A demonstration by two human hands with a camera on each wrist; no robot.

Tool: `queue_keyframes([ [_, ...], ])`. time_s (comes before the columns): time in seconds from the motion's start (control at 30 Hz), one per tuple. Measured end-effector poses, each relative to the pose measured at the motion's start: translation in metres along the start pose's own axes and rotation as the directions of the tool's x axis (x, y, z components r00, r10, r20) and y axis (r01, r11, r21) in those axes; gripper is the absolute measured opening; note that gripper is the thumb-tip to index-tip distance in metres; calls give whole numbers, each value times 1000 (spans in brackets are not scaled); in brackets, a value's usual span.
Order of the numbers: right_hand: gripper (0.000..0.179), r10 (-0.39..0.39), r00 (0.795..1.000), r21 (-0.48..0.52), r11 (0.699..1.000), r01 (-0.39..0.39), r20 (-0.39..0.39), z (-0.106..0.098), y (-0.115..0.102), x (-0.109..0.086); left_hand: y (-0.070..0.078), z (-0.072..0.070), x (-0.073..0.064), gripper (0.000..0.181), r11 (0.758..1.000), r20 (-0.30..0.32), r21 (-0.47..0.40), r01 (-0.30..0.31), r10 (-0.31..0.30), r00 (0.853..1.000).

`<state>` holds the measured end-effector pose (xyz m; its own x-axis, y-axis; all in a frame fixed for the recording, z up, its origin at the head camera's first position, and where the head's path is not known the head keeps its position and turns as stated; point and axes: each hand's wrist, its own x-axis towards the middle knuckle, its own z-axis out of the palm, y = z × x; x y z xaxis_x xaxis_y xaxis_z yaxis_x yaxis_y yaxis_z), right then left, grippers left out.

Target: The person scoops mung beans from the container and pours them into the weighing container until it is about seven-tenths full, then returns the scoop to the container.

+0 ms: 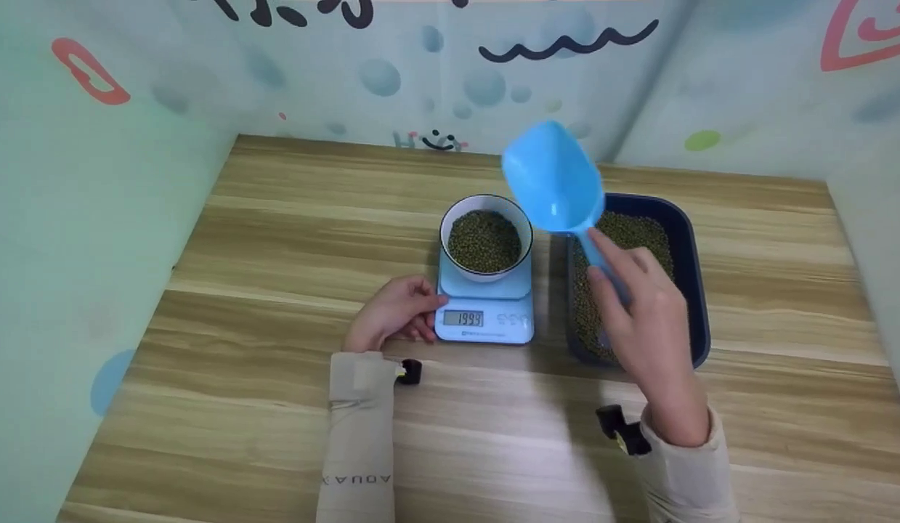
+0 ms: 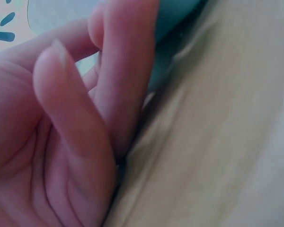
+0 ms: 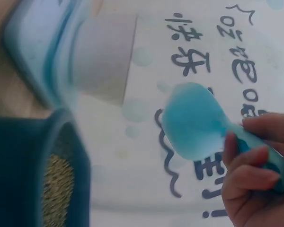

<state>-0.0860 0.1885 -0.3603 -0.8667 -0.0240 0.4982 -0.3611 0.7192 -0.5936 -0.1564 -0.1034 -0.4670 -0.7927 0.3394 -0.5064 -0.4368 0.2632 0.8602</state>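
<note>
My right hand (image 1: 649, 316) grips the handle of a blue scoop (image 1: 551, 174), holding it raised above the back left of a dark blue tub (image 1: 700, 305). No beans show inside the scoop's bowl. Small green beans (image 1: 638, 232), like mung beans, lie in the tub. To its left, a white bowl (image 1: 486, 274) with a dark rim stands on a light blue kitchen scale (image 1: 486, 330), holding more green beans (image 1: 484, 241). The scale's display shows the digits 1999. At the scale's left edge, my left hand (image 1: 399, 309) holds on with thumb and curled fingers.
Scale and tub stand side by side on a wood-grain table (image 1: 275, 240). A printed white backdrop (image 1: 391, 65) rises behind the table's back edge, with more panels at the left and right. Black wrist cameras (image 1: 410, 372) sit by both sleeves.
</note>
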Motion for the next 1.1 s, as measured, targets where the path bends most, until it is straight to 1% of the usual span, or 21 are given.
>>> queue_keyframes([
  [0.03,40,48,999,3,999,-48,-5,-2,5,-2,0,2,1,26,1000,-5,0,-4,4,1000],
  [0.1,43,140,990,-6,990,-140,-10,-6,18,-8,2,6,3,26,1000,-16,0,-7,7,1000],
  [0.17,46,226,974,-24,974,-227,-20,-9,32,-15,3,8,6,26,1000,-25,-5,-3,3,1000],
  [0.23,46,302,953,-51,951,-304,-35,-11,44,-23,5,10,8,26,1000,-31,-6,0,0,1000],
  [0.33,46,382,922,-90,918,-386,-60,-15,58,-36,8,13,13,27,1000,-25,6,-10,10,1000],
  [0.4,46,414,908,-121,900,-419,-62,-16,63,-43,9,15,15,27,1000,-22,10,-16,16,1000],
  [0.47,46,420,906,-157,892,-423,-57,-15,67,-49,9,16,16,26,1000,-21,16,-24,24,999],
  [0.57,45,389,919,-208,895,-395,-67,-11,71,-55,9,18,18,26,1000,-25,5,-30,31,999],
  [0.63,43,356,930,-232,901,-367,-88,-7,73,-58,7,18,18,26,999,-24,6,-35,35,999],
  [0.7,42,333,937,-252,903,-349,-107,-3,74,-61,5,18,17,26,999,-23,3,-32,32,999],
  [0.83,41,327,939,-295,891,-345,-111,4,74,-67,2,13,15,27,1000,-25,7,-22,23,999],
  [0.97,42,333,940,-342,877,-338,-75,7,71,-70,0,9,13,27,1000,-33,-1,-20,19,999],
  [1.1,45,338,941,-360,879,-312,8,6,68,-72,-3,9,9,27,1000,-56,0,-2,2,998],
])
